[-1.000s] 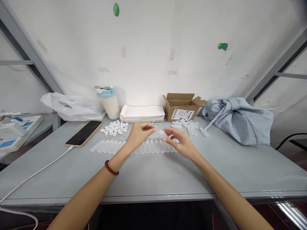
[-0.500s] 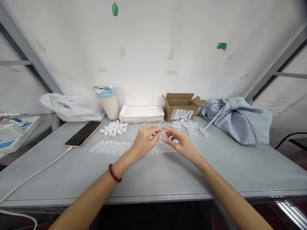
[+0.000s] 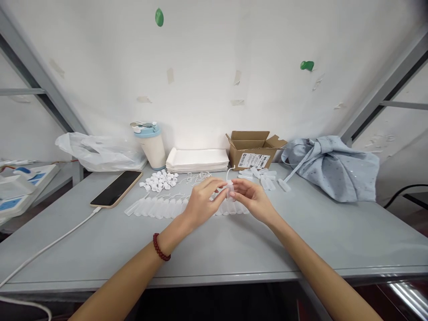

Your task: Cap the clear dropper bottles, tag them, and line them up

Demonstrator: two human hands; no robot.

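Between the fingertips of both hands stands a small translucent plastic bottle (image 3: 230, 191), upright, with a thin curved white tube rising from its top. My left hand (image 3: 204, 198) pinches it from the left, a red bead bracelet on the wrist. From the right, my right hand (image 3: 253, 198) grips the same bottle with thumb and fingers. A row of similar bottles (image 3: 155, 207) lies on the table beneath and to the left of the hands, partly hidden by them. Behind my left hand are thin white tubes (image 3: 199, 177) and a pile of white caps (image 3: 158, 180).
More loose bottles (image 3: 265, 178) lie before an open cardboard box (image 3: 244, 158). White trays (image 3: 200, 160) are stacked beside a cup (image 3: 154, 149). At left are a plastic bag (image 3: 100, 149) and a phone (image 3: 117, 188) on a cable; at right, a blue-grey cloth (image 3: 341, 169).
The bottle now stands upright with its curved white tube showing above the fingers, where before it was mostly covered by them. Both hands stay in nearly the same place.
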